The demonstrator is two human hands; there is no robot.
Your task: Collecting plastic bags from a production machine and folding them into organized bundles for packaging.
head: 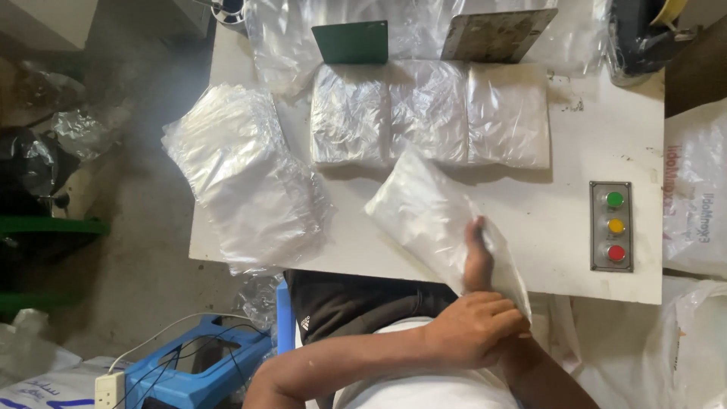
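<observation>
A clear plastic bag (424, 208) lies slanted on the white table (575, 144), running from the middle down to the near edge. My right hand (477, 261) reaches up from below and grips this bag, with part of the hand covered by the film. My left hand (478, 326) crosses over my right wrist and is closed on the bag's lower end at the table edge. To the left, a loose heap of clear bags (242, 174) overhangs the table's left edge. Three flat bag stacks (428, 113) lie side by side behind.
A green plate (352, 42) and a grey plate (496, 34) stand over the three stacks. A button panel (612, 226) with green, yellow and red buttons sits at the table's right. White sacks (697, 197) lie further right. A blue stool (189, 371) stands low left.
</observation>
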